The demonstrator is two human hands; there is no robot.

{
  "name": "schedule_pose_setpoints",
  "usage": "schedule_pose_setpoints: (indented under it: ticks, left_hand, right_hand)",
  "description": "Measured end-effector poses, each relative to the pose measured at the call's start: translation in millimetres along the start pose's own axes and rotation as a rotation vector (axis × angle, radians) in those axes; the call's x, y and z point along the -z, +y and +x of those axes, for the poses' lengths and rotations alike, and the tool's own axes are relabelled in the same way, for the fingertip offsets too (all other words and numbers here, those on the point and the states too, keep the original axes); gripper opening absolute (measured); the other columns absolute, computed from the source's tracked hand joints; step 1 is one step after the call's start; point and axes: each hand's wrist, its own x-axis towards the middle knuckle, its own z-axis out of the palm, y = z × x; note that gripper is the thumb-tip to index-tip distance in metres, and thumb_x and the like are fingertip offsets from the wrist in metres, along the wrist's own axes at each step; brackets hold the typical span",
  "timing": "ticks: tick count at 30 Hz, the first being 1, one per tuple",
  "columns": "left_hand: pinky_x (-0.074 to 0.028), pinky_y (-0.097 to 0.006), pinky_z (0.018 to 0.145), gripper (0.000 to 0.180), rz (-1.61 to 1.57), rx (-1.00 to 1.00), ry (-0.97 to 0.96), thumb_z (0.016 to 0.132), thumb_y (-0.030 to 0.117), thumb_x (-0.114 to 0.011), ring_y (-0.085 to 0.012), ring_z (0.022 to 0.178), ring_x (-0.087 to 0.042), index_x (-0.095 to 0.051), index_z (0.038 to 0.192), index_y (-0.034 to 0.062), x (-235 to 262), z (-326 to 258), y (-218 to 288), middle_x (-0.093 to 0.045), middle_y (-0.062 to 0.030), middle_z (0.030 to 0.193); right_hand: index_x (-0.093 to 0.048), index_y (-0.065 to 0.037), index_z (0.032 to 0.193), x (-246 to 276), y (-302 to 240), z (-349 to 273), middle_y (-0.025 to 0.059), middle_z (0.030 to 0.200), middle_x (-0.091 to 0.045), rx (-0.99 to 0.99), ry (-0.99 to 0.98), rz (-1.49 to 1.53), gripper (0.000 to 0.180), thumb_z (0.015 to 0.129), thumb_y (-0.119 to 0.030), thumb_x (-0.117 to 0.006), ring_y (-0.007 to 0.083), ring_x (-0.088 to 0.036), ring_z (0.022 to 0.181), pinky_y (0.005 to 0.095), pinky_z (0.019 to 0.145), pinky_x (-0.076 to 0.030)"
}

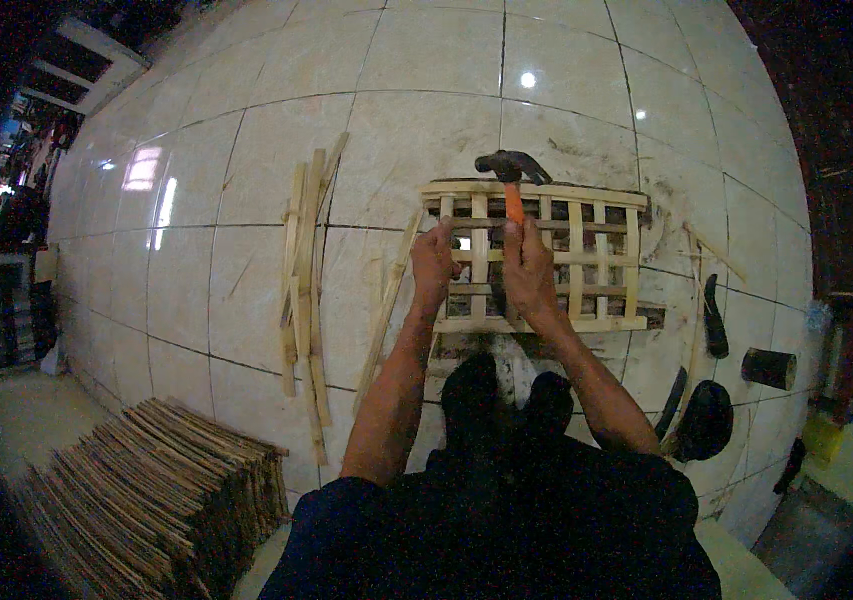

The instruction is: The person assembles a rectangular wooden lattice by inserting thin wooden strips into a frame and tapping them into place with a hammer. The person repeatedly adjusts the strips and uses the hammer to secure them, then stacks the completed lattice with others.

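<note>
My right hand [528,265] is closed round the orange handle of a claw hammer [514,200]. The hammer's dark head lies above the far edge of a bamboo lattice [601,257] of crossed pale strips, flat on the floor in front of me. At the lattice's left end my left hand [433,262] is closed, its thumb toward the far left corner. Whatever its fingers pinch is too small or hidden to make out. Darker pieces show beneath the lattice through the gaps.
Loose bamboo strips [295,235] lie to the left on the tiled floor [406,130]. A large stack of thin slats [146,490] is at the lower left. On the right lie a dark curved piece [714,315], a short dark cylinder [768,368] and a black rounded object [703,420].
</note>
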Motion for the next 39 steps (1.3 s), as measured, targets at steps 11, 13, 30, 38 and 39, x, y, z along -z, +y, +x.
schedule_pose_setpoints:
  ticks: [11, 13, 30, 38, 39]
  left_hand:
    - [-0.046, -0.036, 0.044, 0.058, 0.307, -0.140, 0.007, 0.096, 0.047, -0.043, -0.0221, 0.044, -0.059, -0.065, 0.082, -0.0044, -0.4, 7.4, -13.5, -0.058, -0.0145, 0.055]
    - [-0.046, -0.036, 0.044, 0.057, 0.238, -0.004, -0.011, 0.096, 0.047, -0.044, -0.0226, 0.045, -0.060, -0.065, 0.083, -0.0047, -2.1, 0.1, -9.0, -0.058, -0.0146, 0.054]
    - [-0.047, -0.030, 0.055, 0.046, -0.247, 0.182, -0.184, 0.096, 0.038, -0.047, -0.0183, 0.069, -0.061, -0.062, 0.089, -0.0056, 10.7, 7.6, 11.9, -0.060, -0.0074, 0.071]
    - [-0.043, -0.034, 0.059, 0.048, -0.260, 0.296, -0.092, 0.097, 0.041, -0.045, -0.0156, 0.060, -0.051, -0.062, 0.081, -0.0005, 33.2, -1.4, 64.1, -0.056, -0.0050, 0.066]
    - [-0.044, -0.034, 0.060, 0.050, -0.141, 0.139, -0.121, 0.097, 0.043, -0.044, -0.0163, 0.062, -0.053, -0.062, 0.082, -0.0006, 43.9, 9.7, 47.6, -0.058, -0.0059, 0.067]
  right_hand:
    - [-0.045, 0.000, 0.102, 0.1, -44.1, 22.9, 0.0216, 0.064, -0.058, 0.180, -0.125, -0.176, 0.029, 0.099, -0.028, -0.041, 0.0402, -0.059, 0.057, 0.0474, 0.047, -0.043]
    - [-0.045, 0.000, 0.101, -10.0, -9.1, 19.3, 0.0222, 0.066, -0.059, 0.082, -0.254, -0.310, 0.028, 0.100, -0.028, -0.040, 0.0408, -0.059, 0.058, 0.0479, 0.048, -0.044]
    - [-0.048, -0.003, 0.106, 110.5, -3.4, -90.4, 0.0176, 0.067, -0.056, 0.104, -0.069, -0.236, 0.023, 0.097, -0.024, -0.047, 0.0339, -0.056, 0.057, 0.0439, 0.053, -0.042]
    - [-0.053, -0.003, 0.110, 213.5, 121.9, -310.0, 0.0135, 0.079, -0.059, -0.599, 0.088, -0.414, 0.025, 0.093, -0.021, -0.052, 0.0316, -0.059, 0.070, 0.0396, 0.064, -0.046]
    - [-0.053, -0.003, 0.110, 216.7, 131.1, -322.6, 0.0138, 0.081, -0.058, -0.641, 0.074, -0.452, 0.025, 0.093, -0.020, -0.052, 0.0318, -0.059, 0.072, 0.0396, 0.065, -0.046]
